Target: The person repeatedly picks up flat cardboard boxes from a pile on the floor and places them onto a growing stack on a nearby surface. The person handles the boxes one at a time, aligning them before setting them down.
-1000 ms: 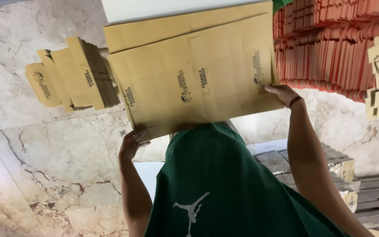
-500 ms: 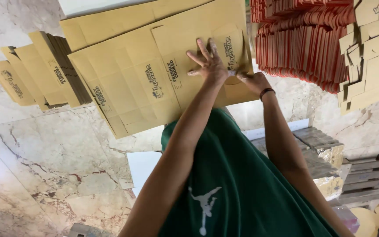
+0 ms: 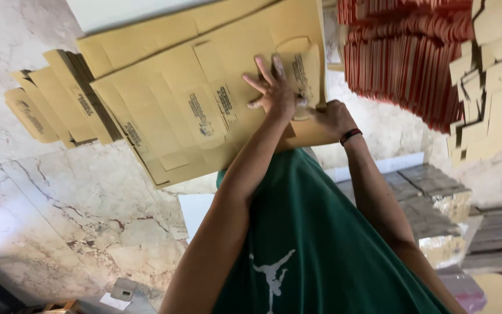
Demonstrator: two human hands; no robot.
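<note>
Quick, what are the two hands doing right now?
Left hand: open, fingers spread, pressing flat on the cardboard sheet.
Right hand: closed in a grip on the near edge of that cardboard sheet, beside its folded flap.

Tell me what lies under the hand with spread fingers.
The left hand presses flat on a brown cardboard sheet. Another cardboard sheet shows beneath; the surface under them is hidden.

This looks like a small packaging workshop or storeroom. A row of flattened red cartons (image 3: 405, 64) stands packed on edge at the far right, with loose tan cardboard blanks (image 3: 495, 75) heaped beside them. More folded brown box blanks (image 3: 59, 104) lie at the far left on a marble floor (image 3: 71, 215).
</note>
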